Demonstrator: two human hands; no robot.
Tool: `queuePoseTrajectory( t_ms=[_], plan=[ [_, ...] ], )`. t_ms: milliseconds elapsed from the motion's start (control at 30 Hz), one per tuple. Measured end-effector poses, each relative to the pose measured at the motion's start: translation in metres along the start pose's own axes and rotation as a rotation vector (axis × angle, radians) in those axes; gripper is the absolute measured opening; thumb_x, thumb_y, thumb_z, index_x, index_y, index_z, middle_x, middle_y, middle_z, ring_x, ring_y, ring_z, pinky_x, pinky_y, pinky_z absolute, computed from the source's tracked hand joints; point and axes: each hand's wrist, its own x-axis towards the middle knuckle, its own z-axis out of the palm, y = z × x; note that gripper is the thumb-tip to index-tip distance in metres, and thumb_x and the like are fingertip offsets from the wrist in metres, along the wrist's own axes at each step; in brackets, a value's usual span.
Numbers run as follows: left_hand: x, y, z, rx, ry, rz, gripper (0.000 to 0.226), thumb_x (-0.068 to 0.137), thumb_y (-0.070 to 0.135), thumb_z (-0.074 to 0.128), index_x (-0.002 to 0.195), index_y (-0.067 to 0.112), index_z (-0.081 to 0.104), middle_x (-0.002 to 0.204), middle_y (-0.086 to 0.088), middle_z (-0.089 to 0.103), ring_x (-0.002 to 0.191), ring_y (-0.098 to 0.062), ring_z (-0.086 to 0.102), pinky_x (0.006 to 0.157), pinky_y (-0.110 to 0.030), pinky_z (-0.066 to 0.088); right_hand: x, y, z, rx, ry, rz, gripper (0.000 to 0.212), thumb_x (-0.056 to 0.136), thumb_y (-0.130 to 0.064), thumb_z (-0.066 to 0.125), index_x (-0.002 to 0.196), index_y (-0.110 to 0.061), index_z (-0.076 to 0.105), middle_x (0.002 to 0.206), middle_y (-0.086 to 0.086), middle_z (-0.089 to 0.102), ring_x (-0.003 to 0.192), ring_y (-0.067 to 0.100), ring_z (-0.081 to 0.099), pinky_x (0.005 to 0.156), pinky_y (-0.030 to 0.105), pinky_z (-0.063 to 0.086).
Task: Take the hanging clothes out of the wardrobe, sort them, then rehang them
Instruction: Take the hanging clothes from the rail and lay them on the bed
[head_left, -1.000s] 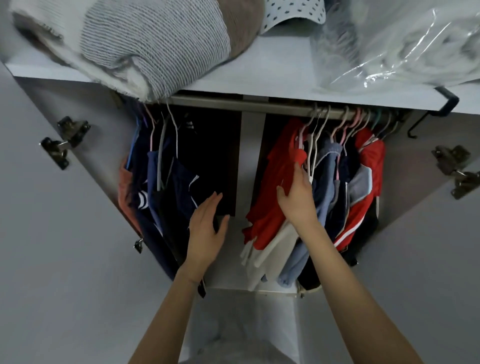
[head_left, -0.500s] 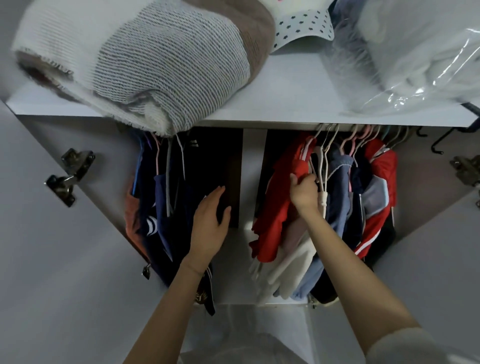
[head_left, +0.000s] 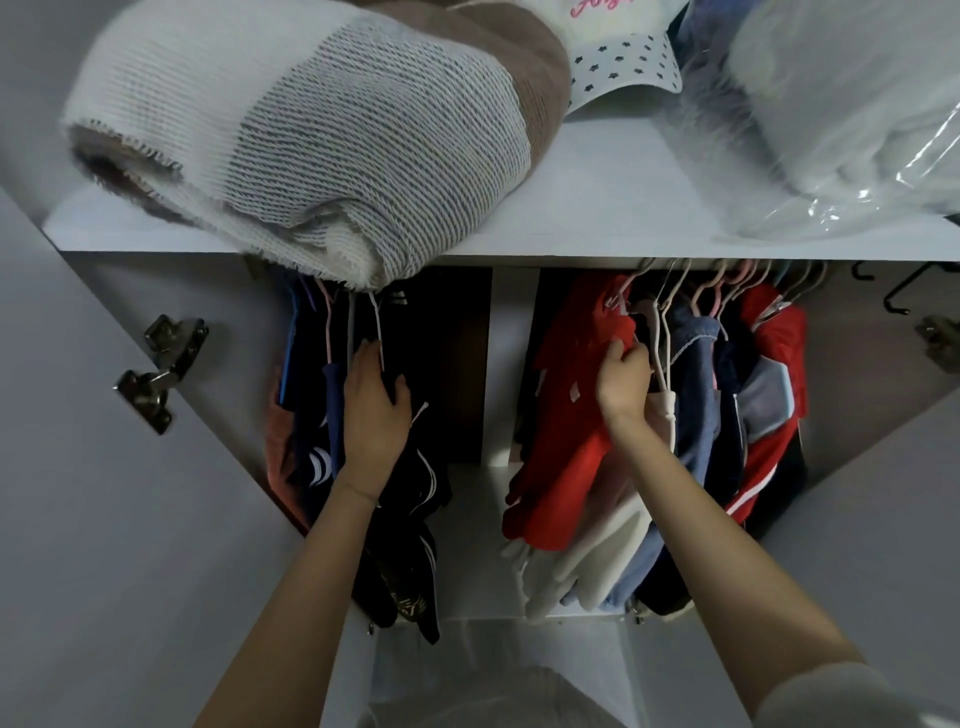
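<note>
Two bunches of clothes hang in the open wardrobe. On the left hang dark navy and black garments on pale hangers. My left hand lies flat against them with fingers straight, fingertips up by a white hanger. On the right hang a red garment, a white one, a blue denim piece and a red-and-grey jacket. My right hand curls round the red garment's top edge near its hanger. The rail is hidden behind the shelf.
A white shelf juts out overhead with a rolled knit blanket overhanging its front edge, a dotted cap and a plastic-wrapped bundle. Open doors with metal hinges flank both sides. A white divider stands between the bunches.
My left hand has slid up the dark clothes toward the hangers. My right hand rose and closed on the red garment's top. The view has tilted upward.
</note>
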Motion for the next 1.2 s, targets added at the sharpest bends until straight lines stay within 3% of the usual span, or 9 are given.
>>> queuePoseTrajectory(
  t_ms=[100, 233, 400, 533, 667, 733, 833, 967, 1200],
  plan=[
    [0.013, -0.006, 0.006, -0.036, -0.071, -0.099, 0.054, 0.097, 0.007, 0.052, 0.146, -0.004, 0.032, 0.146, -0.021, 0.042, 0.136, -0.03, 0.04, 0.115, -0.03, 0.029, -0.015, 0.0, -0.001, 0.073, 0.015, -0.094, 0.022, 0.103, -0.02, 0.041, 0.097, -0.003, 0.052, 0.072, 0.002, 0.055, 0.059, 0.008, 0.053, 0.057, 0.019, 0.04],
    [0.029, -0.013, 0.015, -0.054, -0.153, -0.219, 0.051, 0.099, 0.007, 0.05, 0.145, -0.004, 0.032, 0.14, -0.022, 0.049, 0.129, -0.033, 0.049, 0.108, -0.033, 0.038, -0.026, 0.0, -0.009, 0.106, -0.019, -0.144, 0.018, 0.101, -0.018, 0.044, 0.09, -0.005, 0.051, 0.068, -0.003, 0.048, 0.056, 0.002, 0.047, 0.059, 0.021, 0.037],
    [0.051, -0.015, 0.023, -0.11, -0.109, -0.295, 0.043, 0.099, 0.005, 0.048, 0.14, -0.006, 0.039, 0.137, -0.023, 0.052, 0.126, -0.035, 0.051, 0.104, -0.03, 0.04, -0.039, 0.01, -0.022, 0.124, -0.162, -0.071, 0.026, 0.098, -0.019, 0.05, 0.073, -0.02, 0.045, 0.063, -0.008, 0.044, 0.051, -0.003, 0.043, 0.055, 0.015, 0.036],
    [0.071, -0.007, 0.031, -0.167, -0.159, -0.404, 0.046, 0.099, 0.008, 0.051, 0.141, -0.005, 0.04, 0.138, -0.022, 0.051, 0.126, -0.034, 0.051, 0.102, -0.03, 0.042, -0.049, 0.015, -0.026, 0.151, -0.229, 0.009, 0.022, 0.096, -0.018, 0.052, 0.075, -0.017, 0.045, 0.067, -0.003, 0.046, 0.065, 0.011, 0.045, 0.068, 0.03, 0.038],
    [0.077, 0.005, 0.035, -0.291, -0.243, -0.53, 0.046, 0.093, 0.007, 0.058, 0.136, -0.003, 0.046, 0.127, -0.019, 0.059, 0.117, -0.035, 0.058, 0.097, -0.042, 0.051, -0.056, 0.018, -0.032, 0.176, -0.253, 0.043, 0.016, 0.095, -0.019, 0.05, 0.08, -0.015, 0.052, 0.073, -0.001, 0.05, 0.071, 0.011, 0.048, 0.071, 0.03, 0.038],
    [0.067, 0.017, 0.04, -0.358, -0.284, -0.508, 0.031, 0.091, 0.003, 0.059, 0.121, -0.003, 0.055, 0.111, -0.015, 0.065, 0.112, -0.036, 0.061, 0.087, -0.037, 0.055, -0.059, 0.017, -0.034, 0.184, -0.264, 0.046, 0.018, 0.095, -0.022, 0.051, 0.079, -0.016, 0.053, 0.072, -0.003, 0.051, 0.071, 0.01, 0.048, 0.071, 0.028, 0.038],
    [0.048, 0.035, 0.051, -0.498, -0.324, -0.47, 0.032, 0.093, 0.001, 0.054, 0.125, -0.006, 0.053, 0.117, -0.018, 0.063, 0.107, -0.031, 0.062, 0.092, -0.04, 0.053, -0.063, 0.014, -0.036, 0.193, -0.307, 0.027, 0.024, 0.097, -0.032, 0.054, 0.08, -0.015, 0.052, 0.075, 0.001, 0.051, 0.073, 0.012, 0.05, 0.073, 0.03, 0.04],
    [0.036, 0.056, 0.055, -0.676, -0.324, -0.436, 0.017, 0.095, -0.004, 0.049, 0.092, 0.01, 0.059, 0.086, -0.003, 0.064, 0.07, -0.007, 0.063, 0.058, -0.018, 0.051, -0.072, 0.012, -0.037, 0.169, -0.318, -0.033, 0.026, 0.096, -0.031, 0.059, 0.08, -0.012, 0.049, 0.076, 0.006, 0.047, 0.072, 0.014, 0.045, 0.071, 0.029, 0.038],
    [0.021, 0.102, 0.063, -0.792, -0.405, -0.349, 0.012, 0.096, -0.003, 0.051, 0.105, 0.004, 0.054, 0.094, -0.008, 0.06, 0.081, -0.015, 0.059, 0.071, -0.029, 0.049, -0.08, 0.015, -0.035, 0.17, -0.175, 0.006, 0.023, 0.1, -0.019, 0.05, 0.077, -0.014, 0.051, 0.074, 0.001, 0.051, 0.075, 0.013, 0.047, 0.078, 0.031, 0.039]
  ],
)
